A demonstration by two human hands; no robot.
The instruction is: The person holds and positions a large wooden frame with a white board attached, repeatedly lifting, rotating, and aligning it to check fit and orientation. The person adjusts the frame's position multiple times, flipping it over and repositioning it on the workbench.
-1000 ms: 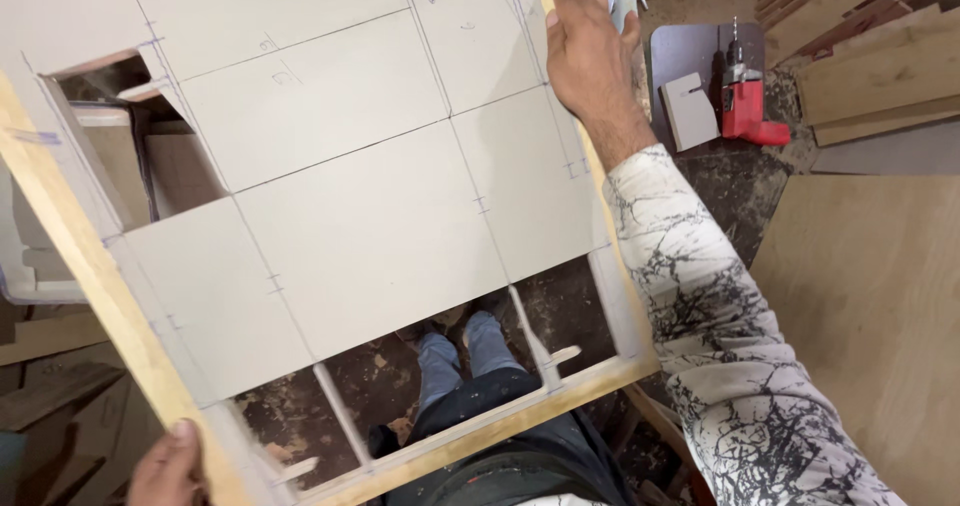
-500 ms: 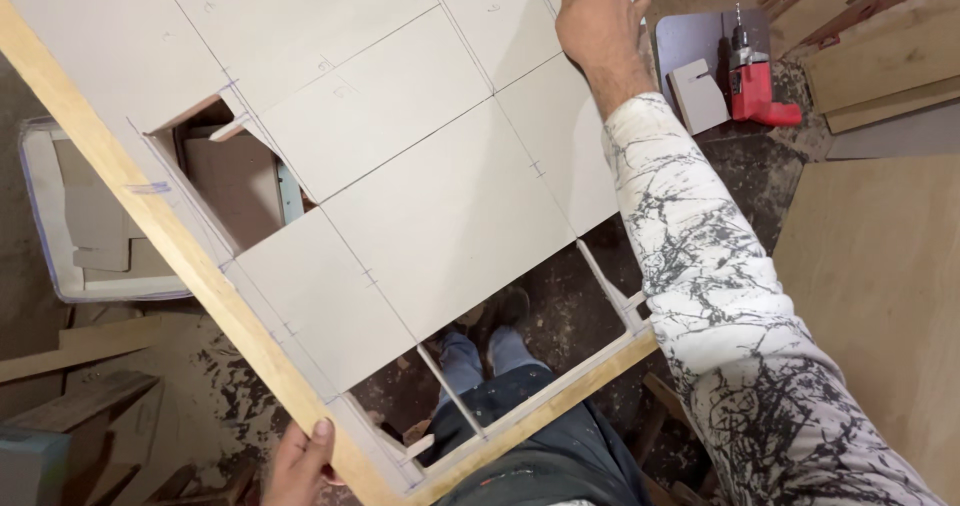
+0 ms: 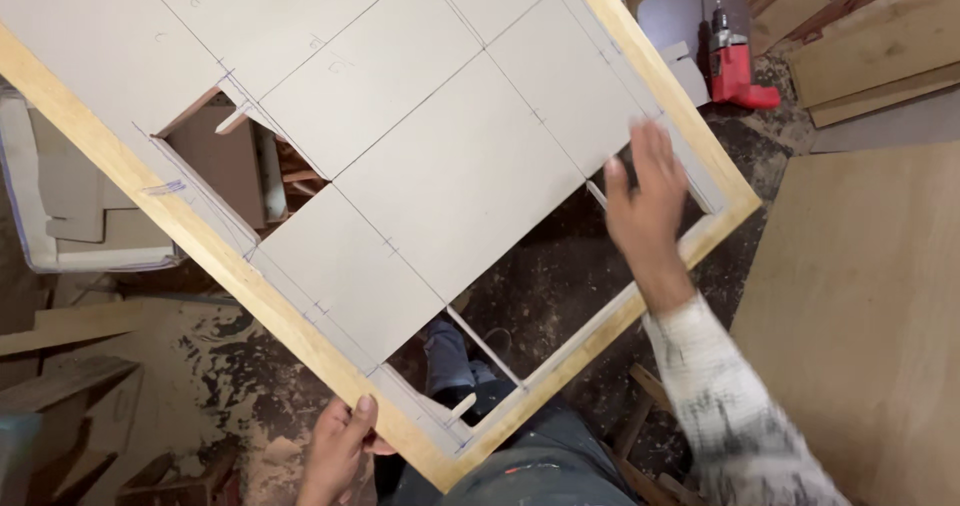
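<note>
A large grey board panel (image 3: 440, 156) with pencil lines and cut-out openings sits in a light wooden frame (image 3: 180, 221), tilted like a diamond in front of me. My left hand (image 3: 338, 444) grips the frame's lower edge near the bottom corner. Over the opening close to the frame's right corner, my right hand (image 3: 645, 201) hovers blurred with fingers spread, holding nothing. Through the openings I see my legs and the dusty floor.
A red power drill (image 3: 735, 61) stands at the upper right beside a grey sheet. Wooden boards (image 3: 870, 51) lie behind it and a large plywood sheet (image 3: 870, 306) to the right. A white tray (image 3: 60, 256) with cardboard sits left, wood offcuts (image 3: 70, 321) below.
The panel has turned further clockwise and shifted. My right hand has let go of the frame's upper right edge and moved down to the right corner. My left hand has slid right along the lower edge.
</note>
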